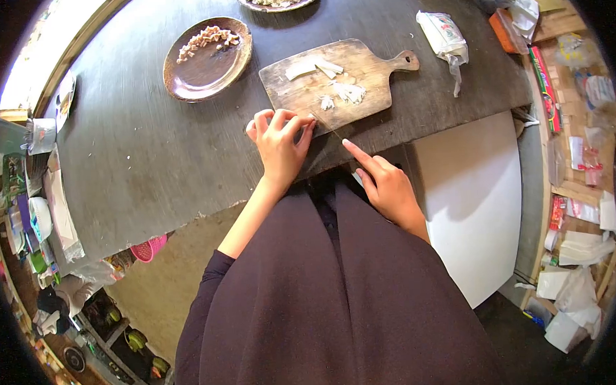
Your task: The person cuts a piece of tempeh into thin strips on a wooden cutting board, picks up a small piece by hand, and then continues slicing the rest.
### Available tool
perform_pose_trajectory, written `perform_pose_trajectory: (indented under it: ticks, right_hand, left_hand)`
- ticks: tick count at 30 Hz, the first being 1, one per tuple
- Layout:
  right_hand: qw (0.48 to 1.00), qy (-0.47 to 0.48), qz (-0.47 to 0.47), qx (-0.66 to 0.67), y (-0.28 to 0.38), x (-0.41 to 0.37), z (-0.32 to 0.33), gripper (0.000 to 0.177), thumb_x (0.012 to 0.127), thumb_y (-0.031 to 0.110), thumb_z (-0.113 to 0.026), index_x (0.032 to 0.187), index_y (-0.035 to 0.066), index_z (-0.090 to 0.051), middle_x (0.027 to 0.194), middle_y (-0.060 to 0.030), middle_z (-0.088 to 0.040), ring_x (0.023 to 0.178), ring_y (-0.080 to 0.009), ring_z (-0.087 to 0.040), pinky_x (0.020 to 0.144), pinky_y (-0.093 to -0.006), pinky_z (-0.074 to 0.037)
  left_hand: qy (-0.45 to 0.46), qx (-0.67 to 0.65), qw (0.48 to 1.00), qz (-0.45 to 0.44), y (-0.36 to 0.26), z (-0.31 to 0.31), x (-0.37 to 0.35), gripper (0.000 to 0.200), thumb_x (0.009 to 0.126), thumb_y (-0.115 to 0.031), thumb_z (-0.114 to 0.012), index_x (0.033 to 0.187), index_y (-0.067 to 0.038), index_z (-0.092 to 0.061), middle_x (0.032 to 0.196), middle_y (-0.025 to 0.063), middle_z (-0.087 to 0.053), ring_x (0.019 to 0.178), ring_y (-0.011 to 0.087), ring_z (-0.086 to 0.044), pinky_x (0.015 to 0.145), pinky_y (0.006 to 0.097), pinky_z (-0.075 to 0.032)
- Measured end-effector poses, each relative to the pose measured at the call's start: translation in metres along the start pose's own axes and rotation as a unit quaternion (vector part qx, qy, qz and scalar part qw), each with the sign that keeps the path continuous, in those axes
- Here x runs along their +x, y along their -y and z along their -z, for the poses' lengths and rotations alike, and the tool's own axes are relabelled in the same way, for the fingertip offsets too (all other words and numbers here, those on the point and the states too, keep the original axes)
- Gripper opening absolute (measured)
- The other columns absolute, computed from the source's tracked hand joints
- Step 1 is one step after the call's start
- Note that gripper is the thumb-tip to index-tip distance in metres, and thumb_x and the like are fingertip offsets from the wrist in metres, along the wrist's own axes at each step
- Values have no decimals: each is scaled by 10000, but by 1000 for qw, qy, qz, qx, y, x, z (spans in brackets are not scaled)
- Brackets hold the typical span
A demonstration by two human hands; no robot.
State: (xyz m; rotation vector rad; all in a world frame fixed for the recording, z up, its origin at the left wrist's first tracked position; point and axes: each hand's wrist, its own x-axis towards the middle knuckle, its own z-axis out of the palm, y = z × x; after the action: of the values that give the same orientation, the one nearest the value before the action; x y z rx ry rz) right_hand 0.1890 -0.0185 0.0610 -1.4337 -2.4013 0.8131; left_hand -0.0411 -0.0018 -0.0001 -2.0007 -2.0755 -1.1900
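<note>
A wooden cutting board (287,88) with a handle lies on the dark table. White strips (315,68) rest near its far edge, and small chopped white pieces (348,91) lie closer to its middle. My left hand (279,142) is at the board's near left corner, fingers bent and pressed down on something I cannot make out. My right hand (387,186) is at the near edge, index finger stretched along a thin knife (333,132), the other fingers curled round its handle, which is mostly hidden. The blade reaches toward my left fingertips.
A brown plate (205,72) holding small diced pieces stands at the back left. Another plate (279,6) with pale shredded food is at the far edge. A white plastic packet (443,35) lies right of the board. Cluttered shelves flank both sides.
</note>
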Motion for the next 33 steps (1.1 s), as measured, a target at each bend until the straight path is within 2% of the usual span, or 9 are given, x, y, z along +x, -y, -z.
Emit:
perform_pose_trajectory:
  ticks: [7,15,29,33]
  right_hand:
    - [1000,3,28,-13,-14,-2,-9,644,984,192,-615,1554,410,-410,810,-139,-595,654,-368,-665,618,-481,-575]
    - [994,-6,36,-101,-18,-4,-14,698,954,247,-674,1557,448,-385,801,-90,-569,582,-306,-665,539,-433,-586]
    - [996,1,56,-63,-21,-2,-8,709,959,238,-669,1570,438,-369,794,-84,-538,570,-289,-668,549,-428,-595]
    - [996,0,62,-59,-25,-2,-9,713,957,226,-668,1571,434,-371,786,-78,-519,557,-279,-663,537,-426,-589]
  left_hand:
    - [18,36,999,-14,-3,4,2,128,789,-201,-816,901,-228,-760,936,-50,-667,1043,254,-532,960,464,-334]
    - [16,46,999,9,-10,3,0,142,776,-182,-835,901,-198,-770,962,-39,-675,1051,250,-552,963,435,-347]
    - [-7,53,998,42,-16,-2,-5,149,760,-158,-836,887,-168,-758,980,-38,-684,1054,257,-557,968,432,-350]
    - [-14,52,997,53,-17,-4,-8,134,777,-189,-820,894,-205,-757,989,-60,-680,1075,267,-529,969,445,-328]
